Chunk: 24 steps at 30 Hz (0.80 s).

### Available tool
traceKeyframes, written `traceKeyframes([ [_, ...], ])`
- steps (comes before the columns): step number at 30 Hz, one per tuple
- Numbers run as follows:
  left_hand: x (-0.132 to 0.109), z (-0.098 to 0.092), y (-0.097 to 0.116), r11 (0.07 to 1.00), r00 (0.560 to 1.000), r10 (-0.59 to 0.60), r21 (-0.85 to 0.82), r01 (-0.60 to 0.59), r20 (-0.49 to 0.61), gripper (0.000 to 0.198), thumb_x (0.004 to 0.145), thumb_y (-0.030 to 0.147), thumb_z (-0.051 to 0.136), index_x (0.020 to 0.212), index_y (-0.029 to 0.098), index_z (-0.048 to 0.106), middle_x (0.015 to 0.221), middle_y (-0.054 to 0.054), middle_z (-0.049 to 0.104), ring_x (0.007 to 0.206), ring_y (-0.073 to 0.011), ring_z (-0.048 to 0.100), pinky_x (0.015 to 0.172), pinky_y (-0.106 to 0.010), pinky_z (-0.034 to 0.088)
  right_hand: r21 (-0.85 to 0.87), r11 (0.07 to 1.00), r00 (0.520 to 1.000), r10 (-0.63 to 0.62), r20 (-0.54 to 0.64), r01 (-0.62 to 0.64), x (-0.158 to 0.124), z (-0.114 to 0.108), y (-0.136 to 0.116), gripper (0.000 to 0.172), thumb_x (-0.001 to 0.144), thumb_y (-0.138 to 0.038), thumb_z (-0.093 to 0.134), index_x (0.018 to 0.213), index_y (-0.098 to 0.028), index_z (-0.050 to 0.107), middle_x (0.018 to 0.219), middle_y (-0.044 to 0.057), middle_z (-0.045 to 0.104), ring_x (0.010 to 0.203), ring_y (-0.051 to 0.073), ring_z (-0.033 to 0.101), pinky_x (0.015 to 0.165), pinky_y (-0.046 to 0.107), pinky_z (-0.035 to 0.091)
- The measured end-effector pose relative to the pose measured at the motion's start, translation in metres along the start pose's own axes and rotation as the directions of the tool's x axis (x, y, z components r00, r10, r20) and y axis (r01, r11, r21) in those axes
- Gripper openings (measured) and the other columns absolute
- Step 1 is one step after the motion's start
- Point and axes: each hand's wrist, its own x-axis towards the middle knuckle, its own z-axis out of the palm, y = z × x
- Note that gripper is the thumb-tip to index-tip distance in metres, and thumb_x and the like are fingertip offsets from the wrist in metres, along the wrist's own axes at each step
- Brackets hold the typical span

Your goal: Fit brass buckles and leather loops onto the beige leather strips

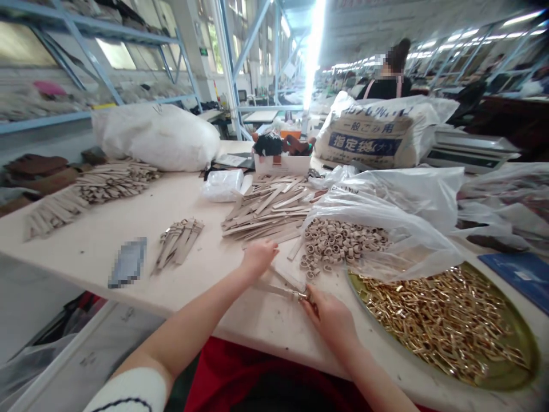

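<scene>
A beige strap (281,290) runs between my two hands, with a small gold buckle (303,296) at its right end. My right hand (330,317) is closed, its fingers pinching the buckle and the strap end. My left hand (259,260) is closed on the strap farther up, though its fingertips are partly hidden. Beyond my left hand lies a pile of loose beige straps (266,212). Small beige loops (338,240) spill from a clear plastic bag (398,217). Gold buckles (441,320) fill an oval tray (529,366) by my right forearm.
Straps with buckles (180,240) lie left of centre, near a blurred flat object (128,262). More bundled straps (118,180) are at the table's far left. A white sack (154,134), an open box (281,165) and a printed sack (369,134) stand behind. A person (388,80) is farther back.
</scene>
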Motion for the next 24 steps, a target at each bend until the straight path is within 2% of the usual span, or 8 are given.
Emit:
traceKeyframes([
  [3, 0.020, -0.005, -0.022, 0.994, 0.995, -0.097, 0.060, 0.096, 0.009, 0.020, 0.080, 0.023, 0.049, 0.091, 0.013, 0.061, 0.096, -0.013, 0.060, 0.092, -0.0222, 0.057, 0.078, -0.031, 0.043, 0.039, 0.999, 0.999, 0.016, -0.038, -0.015, -0.001, 0.000, 0.002, 0.038, 0.086, -0.034, 0.043, 0.116, -0.012, 0.052, 0.088, 0.009, 0.068, 0.074, 0.020, 0.063, 0.065, 0.031, 0.046],
  [5, 0.023, -0.004, -0.032, 0.990, 0.992, -0.119, 0.083, 0.116, 0.036, 0.018, 0.076, 0.023, 0.052, 0.087, 0.013, 0.062, 0.094, -0.013, 0.061, 0.091, -0.0228, 0.057, 0.077, -0.031, 0.044, 0.058, 0.998, 0.999, 0.014, -0.039, -0.012, -0.002, -0.003, 0.001, 0.035, 0.086, -0.031, 0.043, 0.114, -0.012, 0.053, 0.089, 0.009, 0.068, 0.075, 0.020, 0.063, 0.067, 0.031, 0.046],
  [12, -0.003, 0.002, -0.048, 0.986, 0.986, -0.142, 0.106, 0.132, 0.090, 0.022, 0.076, 0.027, 0.048, 0.088, 0.014, 0.061, 0.094, -0.012, 0.061, 0.090, -0.0232, 0.057, 0.077, -0.031, 0.043, 0.140, 0.990, 0.998, 0.034, -0.044, -0.028, -0.001, -0.008, 0.000, 0.031, 0.085, -0.028, 0.043, 0.110, -0.014, 0.055, 0.093, 0.008, 0.067, 0.081, 0.021, 0.061, 0.070, 0.031, 0.046],
  [17, -0.016, -0.006, -0.056, 0.982, 0.973, -0.184, 0.070, 0.176, 0.136, 0.020, 0.073, 0.028, 0.047, 0.078, 0.014, 0.060, 0.080, -0.010, 0.063, 0.075, -0.0222, 0.059, 0.063, -0.028, 0.042, 0.226, 0.973, 0.990, 0.070, -0.126, -0.040, -0.006, -0.012, 0.003, 0.029, 0.086, -0.027, 0.042, 0.109, -0.015, 0.055, 0.085, 0.008, 0.064, 0.076, 0.018, 0.058, 0.070, 0.029, 0.045],
  [19, -0.025, -0.019, -0.051, 0.983, 0.976, -0.184, 0.008, 0.184, 0.115, 0.021, 0.074, 0.030, 0.044, 0.080, 0.015, 0.057, 0.076, -0.007, 0.063, 0.070, -0.0197, 0.059, 0.059, -0.026, 0.041, 0.256, 0.967, 0.984, 0.063, -0.168, -0.019, -0.010, -0.016, 0.002, 0.028, 0.086, -0.025, 0.041, 0.107, -0.016, 0.055, 0.085, 0.007, 0.062, 0.076, 0.017, 0.057, 0.070, 0.028, 0.045],
  [21, -0.040, -0.037, -0.035, 0.980, 0.989, -0.150, -0.127, 0.150, 0.013, 0.021, 0.076, 0.032, 0.042, 0.084, 0.017, 0.055, 0.079, -0.005, 0.063, 0.072, -0.0178, 0.058, 0.063, -0.025, 0.042, 0.281, 0.960, 0.978, 0.062, -0.199, -0.004, -0.012, -0.024, -0.003, 0.029, 0.085, -0.024, 0.040, 0.110, -0.016, 0.053, 0.085, 0.007, 0.060, 0.075, 0.016, 0.056, 0.069, 0.027, 0.044],
  [24, -0.072, -0.068, 0.006, 0.960, 0.983, 0.002, -0.276, -0.054, -0.186, 0.019, 0.078, 0.035, 0.045, 0.083, 0.020, 0.055, 0.085, -0.004, 0.062, 0.078, -0.0170, 0.057, 0.071, -0.025, 0.042, 0.270, 0.963, 0.970, 0.069, -0.231, -0.004, -0.010, -0.040, -0.017, 0.038, 0.085, -0.031, 0.043, 0.119, -0.014, 0.045, 0.084, 0.008, 0.059, 0.073, 0.018, 0.055, 0.067, 0.029, 0.044],
])
